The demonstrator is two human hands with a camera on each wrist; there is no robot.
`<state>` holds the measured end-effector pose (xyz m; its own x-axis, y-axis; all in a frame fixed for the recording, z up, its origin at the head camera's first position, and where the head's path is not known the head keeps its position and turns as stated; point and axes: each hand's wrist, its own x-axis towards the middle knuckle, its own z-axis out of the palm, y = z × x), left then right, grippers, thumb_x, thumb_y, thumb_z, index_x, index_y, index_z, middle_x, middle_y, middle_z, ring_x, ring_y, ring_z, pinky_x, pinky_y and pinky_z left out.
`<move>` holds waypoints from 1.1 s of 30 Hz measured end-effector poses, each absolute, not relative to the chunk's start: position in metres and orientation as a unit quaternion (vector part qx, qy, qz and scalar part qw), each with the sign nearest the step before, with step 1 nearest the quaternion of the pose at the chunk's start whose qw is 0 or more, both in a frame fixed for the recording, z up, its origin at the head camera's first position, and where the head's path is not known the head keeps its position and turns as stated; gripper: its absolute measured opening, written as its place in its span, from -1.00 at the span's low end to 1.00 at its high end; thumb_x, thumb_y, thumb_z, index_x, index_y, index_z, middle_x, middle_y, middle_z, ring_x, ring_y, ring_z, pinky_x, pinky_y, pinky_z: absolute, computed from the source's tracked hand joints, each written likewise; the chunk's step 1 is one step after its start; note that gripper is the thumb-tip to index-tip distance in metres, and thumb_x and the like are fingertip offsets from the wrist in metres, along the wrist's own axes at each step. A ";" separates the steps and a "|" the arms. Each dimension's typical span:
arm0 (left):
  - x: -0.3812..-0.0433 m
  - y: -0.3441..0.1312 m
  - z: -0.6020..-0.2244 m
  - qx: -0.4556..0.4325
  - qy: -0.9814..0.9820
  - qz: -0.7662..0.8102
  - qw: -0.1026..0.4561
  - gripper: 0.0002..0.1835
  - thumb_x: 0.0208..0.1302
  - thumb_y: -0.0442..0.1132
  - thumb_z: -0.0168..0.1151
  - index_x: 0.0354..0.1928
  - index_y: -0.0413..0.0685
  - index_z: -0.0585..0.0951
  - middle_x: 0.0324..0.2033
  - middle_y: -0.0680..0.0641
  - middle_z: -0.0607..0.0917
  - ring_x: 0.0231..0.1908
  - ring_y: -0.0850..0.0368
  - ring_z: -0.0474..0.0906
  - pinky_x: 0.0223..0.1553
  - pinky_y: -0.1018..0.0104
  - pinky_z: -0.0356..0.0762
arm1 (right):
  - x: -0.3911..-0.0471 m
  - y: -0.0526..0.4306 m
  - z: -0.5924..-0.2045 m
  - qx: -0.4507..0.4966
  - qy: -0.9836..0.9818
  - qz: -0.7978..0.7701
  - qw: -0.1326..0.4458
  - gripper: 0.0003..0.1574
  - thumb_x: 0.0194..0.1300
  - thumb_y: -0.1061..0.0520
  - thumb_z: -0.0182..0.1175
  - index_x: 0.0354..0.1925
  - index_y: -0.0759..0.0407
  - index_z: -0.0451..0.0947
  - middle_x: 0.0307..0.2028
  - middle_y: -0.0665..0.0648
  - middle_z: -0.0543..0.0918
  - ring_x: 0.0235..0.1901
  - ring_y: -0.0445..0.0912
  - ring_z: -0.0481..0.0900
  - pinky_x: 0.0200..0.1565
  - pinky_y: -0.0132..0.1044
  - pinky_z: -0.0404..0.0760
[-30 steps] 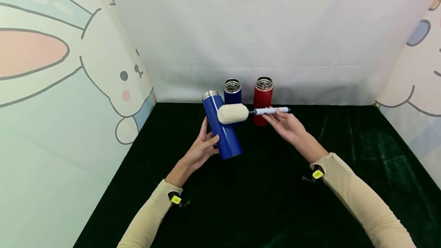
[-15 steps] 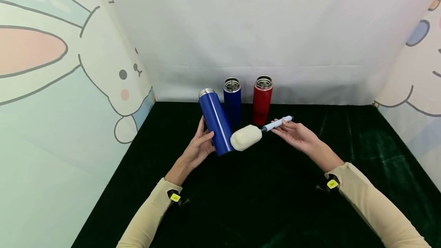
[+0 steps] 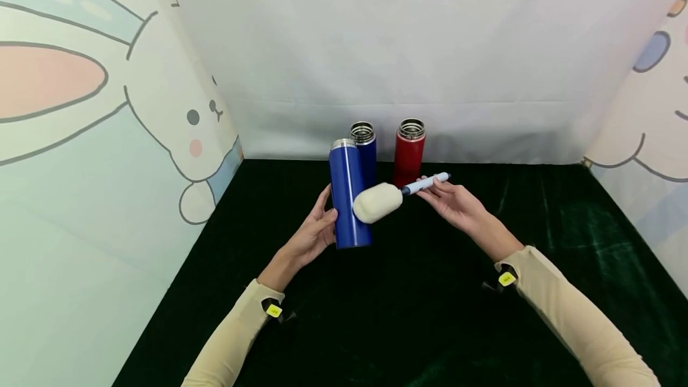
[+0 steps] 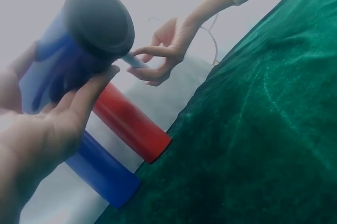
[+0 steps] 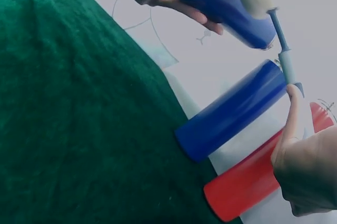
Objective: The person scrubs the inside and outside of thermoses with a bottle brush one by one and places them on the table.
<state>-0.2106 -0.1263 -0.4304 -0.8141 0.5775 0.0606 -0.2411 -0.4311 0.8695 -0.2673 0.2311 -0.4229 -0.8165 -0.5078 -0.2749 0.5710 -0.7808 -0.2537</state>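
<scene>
My left hand (image 3: 309, 235) grips a blue metal bottle (image 3: 345, 190) by its lower half and holds it up off the table, nearly upright. The steel mouth is uncapped. Its dark base (image 4: 100, 21) faces the left wrist view. A sponge bottle brush (image 3: 378, 202) has its cream head against the right side of the bottle, as far as the head view tells. My right hand (image 3: 454, 205) pinches the brush's pale blue handle (image 5: 288, 69) between thumb and fingers. The left hand's fingers behind the bottle are partly hidden.
Behind, a second blue bottle (image 3: 368, 157) and a red bottle (image 3: 408, 154) stand upright and uncapped, close to the white backdrop (image 3: 462, 76). Dark green cloth (image 3: 408, 315) covers the table. Walls with printed cartoon animals (image 3: 177, 106) border it left and right.
The brush head slid down the bottle toward its base, then came partway back up. The right hand moved right and then back left. The held bottle shifted right and became more upright.
</scene>
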 end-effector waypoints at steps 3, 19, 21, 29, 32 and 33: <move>-0.209 -0.127 -0.431 0.184 0.494 0.811 0.255 -0.18 0.63 -0.10 -0.05 0.61 0.49 -0.33 0.43 -0.20 0.33 0.18 0.06 0.62 0.06 0.09 0.67 | -0.274 0.226 -0.419 0.100 0.142 -0.946 0.272 -0.16 0.55 0.31 -0.02 0.57 -0.20 -0.06 0.29 0.12 0.46 0.58 -0.21 0.02 0.48 -0.21 0.29; -0.210 -0.127 -0.437 0.180 0.497 0.820 0.218 0.01 0.43 -0.34 0.15 0.60 0.40 -0.29 0.41 -0.20 0.27 0.13 0.00 0.64 -0.03 0.02 0.72 | -0.283 0.191 -0.399 0.110 0.067 -0.973 0.193 -0.11 0.57 0.28 -0.07 0.64 -0.23 -0.13 0.63 -0.11 -0.01 0.60 -0.21 0.00 0.54 -0.25 0.10; -0.210 -0.126 -0.436 0.178 0.505 0.817 0.213 0.00 0.42 -0.32 0.16 0.60 0.39 -0.28 0.44 -0.22 0.22 0.17 0.00 0.60 -0.02 0.02 0.70 | -0.284 0.188 -0.398 0.109 0.068 -0.973 0.190 -0.13 0.57 0.28 -0.07 0.63 -0.20 -0.10 0.63 -0.09 0.00 0.60 -0.19 0.02 0.53 -0.24 0.11; -0.210 -0.125 -0.436 0.171 0.524 0.807 0.211 -0.02 0.42 -0.33 0.13 0.58 0.42 -0.26 0.50 -0.23 0.14 0.27 -0.04 0.50 0.08 -0.04 0.65 | -0.287 0.182 -0.395 0.110 0.044 -0.976 0.182 -0.22 0.58 0.29 -0.11 0.60 -0.15 -0.01 0.60 0.00 0.09 0.58 -0.15 0.08 0.51 -0.22 0.16; -0.211 -0.125 -0.436 0.170 0.525 0.806 0.215 -0.02 0.44 -0.33 0.13 0.58 0.44 -0.26 0.51 -0.24 0.12 0.30 -0.07 0.48 0.11 -0.05 0.63 | -0.288 0.180 -0.395 0.119 0.039 -0.976 0.179 -0.23 0.58 0.30 -0.09 0.59 -0.15 0.02 0.58 0.02 0.15 0.57 -0.14 0.11 0.51 -0.19 0.18; -0.211 -0.126 -0.437 0.170 0.525 0.806 0.215 -0.02 0.44 -0.33 0.13 0.58 0.44 -0.25 0.52 -0.24 0.12 0.30 -0.08 0.47 0.11 -0.05 0.63 | -0.288 0.180 -0.395 0.123 0.039 -0.975 0.180 -0.24 0.58 0.30 -0.09 0.58 -0.14 0.04 0.57 0.03 0.17 0.57 -0.14 0.12 0.51 -0.19 0.18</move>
